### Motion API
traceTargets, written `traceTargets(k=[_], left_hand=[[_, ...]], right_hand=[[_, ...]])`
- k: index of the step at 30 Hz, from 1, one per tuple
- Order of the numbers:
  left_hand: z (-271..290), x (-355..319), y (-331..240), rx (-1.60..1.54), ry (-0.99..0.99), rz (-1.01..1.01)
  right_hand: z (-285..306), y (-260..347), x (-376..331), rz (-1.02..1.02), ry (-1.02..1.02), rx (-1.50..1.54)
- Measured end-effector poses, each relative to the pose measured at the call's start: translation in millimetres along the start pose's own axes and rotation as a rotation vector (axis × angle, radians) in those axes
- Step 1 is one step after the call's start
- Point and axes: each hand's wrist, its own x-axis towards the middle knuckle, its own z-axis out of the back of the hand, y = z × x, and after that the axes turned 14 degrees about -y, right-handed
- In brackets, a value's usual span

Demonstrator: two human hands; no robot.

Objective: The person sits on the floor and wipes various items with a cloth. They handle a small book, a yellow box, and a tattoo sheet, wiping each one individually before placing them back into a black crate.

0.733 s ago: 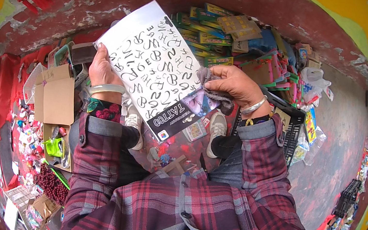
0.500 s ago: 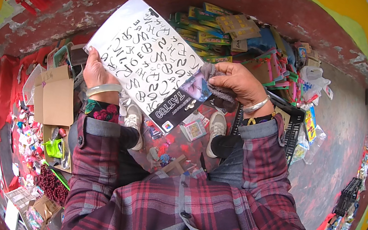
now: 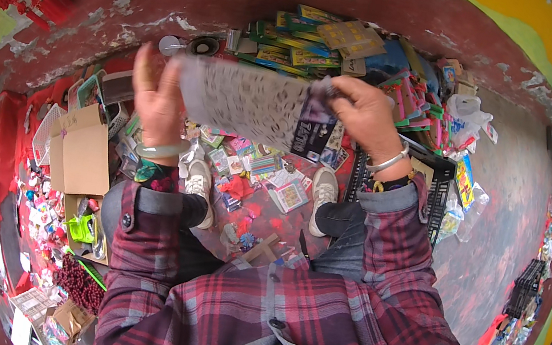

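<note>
A temporary tattoo sheet, white with black lettering and a dark printed end, hangs in the air between my hands, tilted and blurred by motion. My right hand is closed on its dark end, with a bit of grey cloth bunched at the fingertips. At the sheet's other end my left hand is raised with its fingers spread. One of those fingers is beside the sheet's edge; whether it touches is too blurred to tell.
Small colourful packets litter the floor between my shoes. A black plastic crate stands at my right, an open cardboard box at my left. Stacked flat boxes lie against the red wall.
The sheet has swung from a raised, face-up slant to a lower, foreshortened tilt. My left hand has loosened from its edge and spread its fingers. My right hand has shifted slightly.
</note>
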Motion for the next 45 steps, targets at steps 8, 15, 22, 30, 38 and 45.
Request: traceTargets(k=[8,15,22,30,38,45], left_hand=[[-37,-71,-5,0.511,0.793,-0.211],[-37,-61,1,0.307,0.803,0.420],[-23,-40,-6,0.276,0.731,0.643],[-29,-49,-10,0.360,0.677,0.474],[-29,-60,-5,0.291,0.705,0.399],[-32,-57,-13,0.234,0.727,0.353]], right_hand=[[-30,24,-16,0.333,0.169,-0.213],[-25,24,-8,0.231,0.111,0.043],[31,14,9,-0.341,0.118,0.500],[-16,10,-3,-0.190,0.339,0.458],[-36,26,-7,-0.094,0.160,0.173],[-22,39,-6,-0.103,0.085,0.250]])
